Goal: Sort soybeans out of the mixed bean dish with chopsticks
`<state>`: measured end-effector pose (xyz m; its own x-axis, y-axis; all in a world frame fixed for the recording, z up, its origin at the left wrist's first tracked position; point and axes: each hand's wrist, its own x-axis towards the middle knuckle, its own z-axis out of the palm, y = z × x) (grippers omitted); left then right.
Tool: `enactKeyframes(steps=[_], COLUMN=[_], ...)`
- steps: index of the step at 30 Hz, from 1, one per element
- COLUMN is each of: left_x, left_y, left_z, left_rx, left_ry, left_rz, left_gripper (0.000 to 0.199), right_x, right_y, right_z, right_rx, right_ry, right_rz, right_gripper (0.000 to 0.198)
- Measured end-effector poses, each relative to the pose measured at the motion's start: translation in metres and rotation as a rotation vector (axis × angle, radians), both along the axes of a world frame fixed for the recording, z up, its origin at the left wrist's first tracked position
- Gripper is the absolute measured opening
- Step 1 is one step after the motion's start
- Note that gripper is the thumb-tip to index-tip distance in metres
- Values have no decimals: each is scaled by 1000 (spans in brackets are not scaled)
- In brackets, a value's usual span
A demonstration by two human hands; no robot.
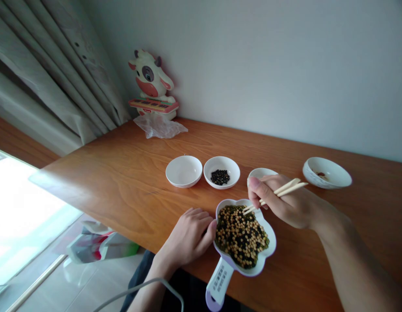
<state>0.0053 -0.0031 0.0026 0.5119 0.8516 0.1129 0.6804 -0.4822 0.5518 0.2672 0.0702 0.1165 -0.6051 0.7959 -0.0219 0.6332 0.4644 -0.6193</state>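
My right hand point(282, 199) is closed around a pair of wooden chopsticks point(290, 187), whose tips reach into the beans near the far rim of a flower-shaped dish. This white and lilac dish point(270, 247) has a handle with a printed label point(222, 277) that juts over the table's near edge. Inside lie mixed beans point(241, 236): pale tan, black and small green ones. Palm down on the wood, my left hand point(192, 236) rests beside the dish, fingers loosely bent and thumb at its left rim. A white bowl point(262, 172) is partly hidden behind my right hand.
Behind the dish stand a white bowl point(184, 171) and another bowl point(227, 162) with black beans. A larger bowl point(334, 177) with brown bits sits at right. A cow toy point(151, 86) and clear plastic bag point(160, 126) are at the back; a grey cable point(145, 284) crosses the front.
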Motion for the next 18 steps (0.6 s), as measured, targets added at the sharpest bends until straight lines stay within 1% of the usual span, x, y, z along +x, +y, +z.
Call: enactKeyframes(steps=[3, 7, 10, 13, 18], left_x=[0, 0, 0, -1, -2], left_y=[0, 0, 0, 1, 2], left_z=[-1, -1, -2, -4, -6], left_rx=[7, 11, 7, 1, -20], left_ry=[-6, -9, -7, -1, -7], left_rz=[2, -1, -8, -10, -13], left_gripper=[43, 42, 42, 42, 43], right_x=[5, 22, 40, 58, 69], right_y=[0, -3, -5, -5, 1], right_z=[5, 20, 32, 40, 38], right_rx=[-10, -24, 64, 174, 208], right_ry=[46, 116, 143, 154, 154], right_rz=[5, -28, -111, -190, -254], right_gripper=[63, 64, 69, 71, 72])
